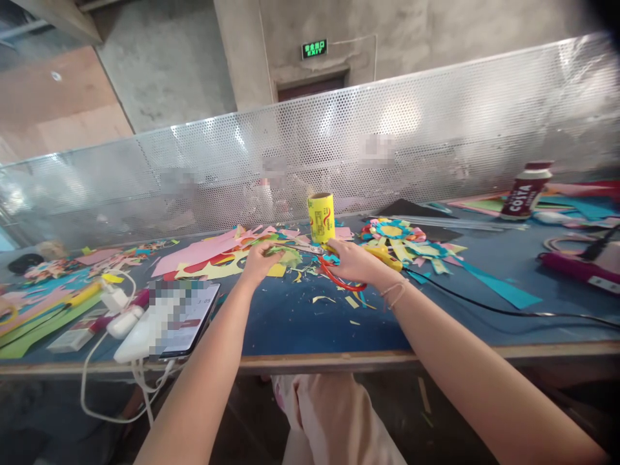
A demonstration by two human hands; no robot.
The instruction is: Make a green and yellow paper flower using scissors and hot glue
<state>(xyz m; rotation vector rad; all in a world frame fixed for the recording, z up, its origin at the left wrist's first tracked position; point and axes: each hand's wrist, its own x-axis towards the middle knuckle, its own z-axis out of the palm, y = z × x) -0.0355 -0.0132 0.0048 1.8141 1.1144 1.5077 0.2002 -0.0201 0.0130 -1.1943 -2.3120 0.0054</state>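
My left hand [261, 261] is closed on a piece of green paper [289, 257] above the blue table. In my right hand [346, 258] is a pair of scissors with red handles [341, 281]. Their blades [310, 248] point left, toward the green paper; whether they touch it I cannot tell. Just behind the scissors stands a yellow cardboard tube [321, 218], upright. Small paper scraps [323, 299] lie below both hands. A cut-paper flower with strips [392, 236] rests to the right, near a yellow-handled tool [385, 256].
Coloured paper sheets [198, 250] spread behind my left hand. A phone [191, 323] and white charging cables [87, 381] sit at the front left edge. A black cable [475, 302] crosses the right side. Further back stand a bottle [526, 190] and a perforated metal screen [426, 129].
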